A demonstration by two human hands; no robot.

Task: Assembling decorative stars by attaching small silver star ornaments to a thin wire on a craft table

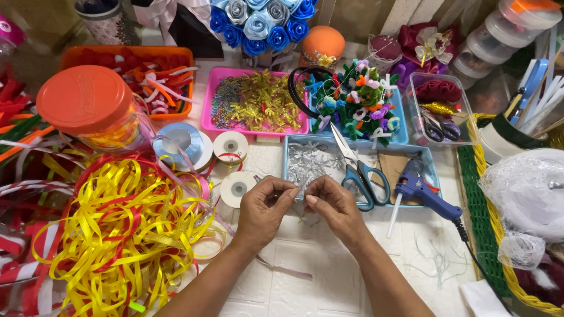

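My left hand (264,211) and my right hand (336,206) meet at the fingertips over the white table, just in front of a blue tray (435,170). Between the pinched fingers sits a small silvery piece (301,195), mostly hidden. The same tray holds silver ribbon bits (308,161), blue-handled scissors (358,167) and a blue glue gun (420,191). A thin pale ribbon strand (282,269) trails on the table under my left forearm.
A heap of yellow and red ribbon (117,235) lies at left, with ribbon spools (230,147) and an orange-lidded jar (88,103). A pink tray (207,117), an orange tray (126,53) and a blue rose bouquet (261,23) stand behind. A wicker basket (493,223) is right.
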